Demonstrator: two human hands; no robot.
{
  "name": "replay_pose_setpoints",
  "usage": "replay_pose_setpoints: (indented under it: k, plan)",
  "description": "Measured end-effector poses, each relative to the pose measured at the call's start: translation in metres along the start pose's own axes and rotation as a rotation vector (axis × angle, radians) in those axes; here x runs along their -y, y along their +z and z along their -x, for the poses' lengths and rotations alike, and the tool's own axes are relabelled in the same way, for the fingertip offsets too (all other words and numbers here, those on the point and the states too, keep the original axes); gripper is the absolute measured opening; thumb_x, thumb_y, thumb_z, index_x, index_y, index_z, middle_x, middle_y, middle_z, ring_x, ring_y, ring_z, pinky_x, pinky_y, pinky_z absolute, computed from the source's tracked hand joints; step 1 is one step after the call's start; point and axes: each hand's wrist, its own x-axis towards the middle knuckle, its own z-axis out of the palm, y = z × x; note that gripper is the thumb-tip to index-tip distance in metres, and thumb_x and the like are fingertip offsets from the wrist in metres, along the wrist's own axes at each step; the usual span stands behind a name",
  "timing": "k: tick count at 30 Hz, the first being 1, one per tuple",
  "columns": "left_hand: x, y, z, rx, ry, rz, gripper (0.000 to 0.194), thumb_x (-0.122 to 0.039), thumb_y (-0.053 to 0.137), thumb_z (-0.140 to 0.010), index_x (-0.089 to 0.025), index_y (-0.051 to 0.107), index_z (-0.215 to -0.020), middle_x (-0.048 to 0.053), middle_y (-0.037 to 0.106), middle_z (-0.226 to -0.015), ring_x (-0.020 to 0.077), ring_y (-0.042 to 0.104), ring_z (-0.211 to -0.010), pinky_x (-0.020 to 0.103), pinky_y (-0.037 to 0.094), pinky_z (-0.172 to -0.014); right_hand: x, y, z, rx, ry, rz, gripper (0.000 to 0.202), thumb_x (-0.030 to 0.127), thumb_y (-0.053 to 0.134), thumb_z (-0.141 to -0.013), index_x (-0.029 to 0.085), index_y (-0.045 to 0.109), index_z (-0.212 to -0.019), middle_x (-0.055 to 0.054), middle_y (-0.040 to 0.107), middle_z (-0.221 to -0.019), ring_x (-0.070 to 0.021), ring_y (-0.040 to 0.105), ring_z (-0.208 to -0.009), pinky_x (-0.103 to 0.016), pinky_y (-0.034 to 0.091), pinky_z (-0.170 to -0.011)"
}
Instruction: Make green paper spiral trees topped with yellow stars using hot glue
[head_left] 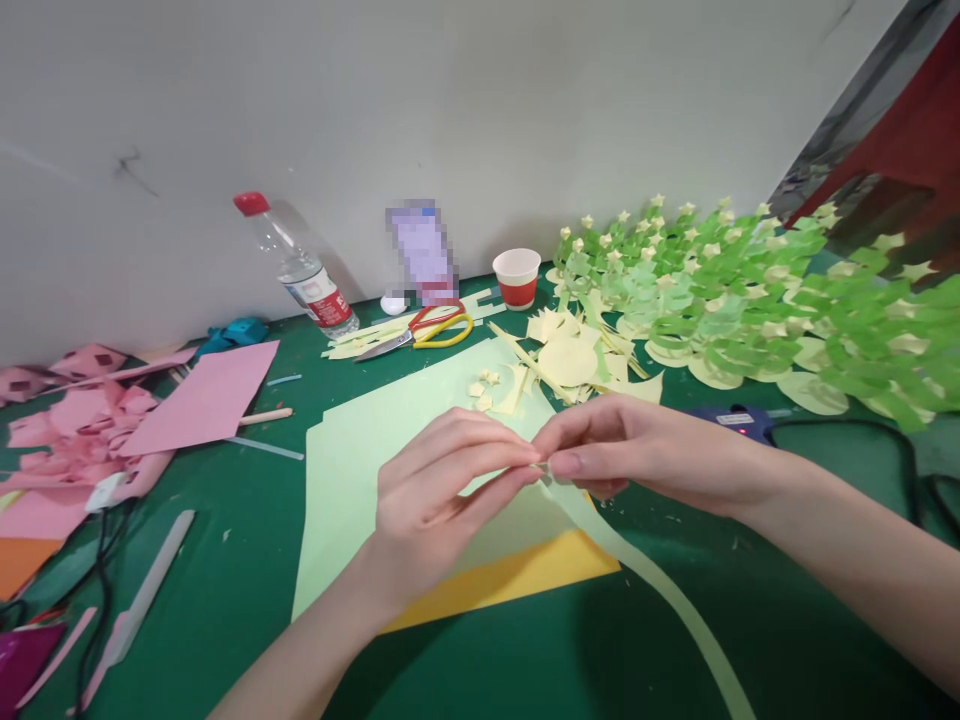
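Observation:
My left hand [450, 480] and my right hand [615, 445] meet at the centre, thumbs and fingertips pinched together on the end of a long pale green paper strip [671, 590]. The strip curves from the fingertips down to the lower right edge of the view. Under my hands lie light green paper sheets [337, 490], with a yellow sheet [510, 575] beneath them. A few small folded paper stars [489, 378] sit on the green sheets just beyond my fingers.
Pale yellow scraps [570, 360], scissors [420, 330], a paper cup [517, 280], a phone [424, 250] and a bottle [307, 280] stand or lie behind. Green paper plants [697, 290] fill the right; pink papers [202, 400] the left. A glue gun [731, 420] is beyond my right wrist.

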Motion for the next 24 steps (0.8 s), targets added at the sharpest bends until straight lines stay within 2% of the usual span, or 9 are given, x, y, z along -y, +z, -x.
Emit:
replay_pose_setpoints:
  k: [14, 24]
  plan:
    - [-0.0011, -0.0001, -0.0002, -0.007, 0.063, -0.037, 0.012, -0.001, 0.059, -0.073, -0.010, 0.060, -0.080, 0.006, 0.064, -0.075, 0.0117, 0.057, -0.073, 0.026, 0.050, -0.066, -0.0003, -0.0008, -0.0001, 0.036, -0.023, -0.026, 0.020, 0.035, 0.058, -0.075, 0.015, 0.061, -0.075, 0.006, 0.040, -0.058, -0.0040, 0.030, -0.051, -0.021, 0.022, -0.046]
    - [0.0002, 0.0019, -0.0001, -0.009, 0.057, 0.020, 0.014, -0.001, 0.062, -0.069, -0.011, 0.060, -0.079, 0.006, 0.065, -0.072, 0.0119, 0.057, -0.070, 0.026, 0.050, -0.064, -0.0007, -0.0017, -0.0002, 0.033, -0.017, 0.046, 0.022, 0.036, 0.058, -0.074, 0.017, 0.065, -0.081, 0.003, 0.045, -0.064, -0.0047, 0.031, -0.053, -0.021, 0.023, -0.047]
